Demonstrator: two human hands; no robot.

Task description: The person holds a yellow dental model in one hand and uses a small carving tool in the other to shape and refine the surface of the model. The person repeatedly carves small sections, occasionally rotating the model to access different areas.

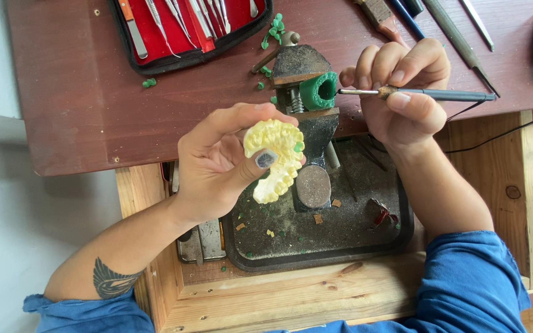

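— Nearest to us, what do we have in hand?

— Our left hand (pixel 217 163) is clamped on a pale yellow carved piece (pixel 276 157), thumb across its front, held up over the dark metal tray (pixel 340 243) littered with chips.

— And the other grip?

— Our right hand (pixel 402 92) is closed around a slim dark tool (pixel 439 94), its tip just at the green wax tube (pixel 319 90) clamped in the small vise (pixel 300 86).

— How far along do we judge it?

— The yellow piece looks fully carved; the green tube looks barely shaped, though green shavings (pixel 274 28) lie on the tabletop (pixel 81 92). Beyond, the red-lined tool case (pixel 186 28) lies open.
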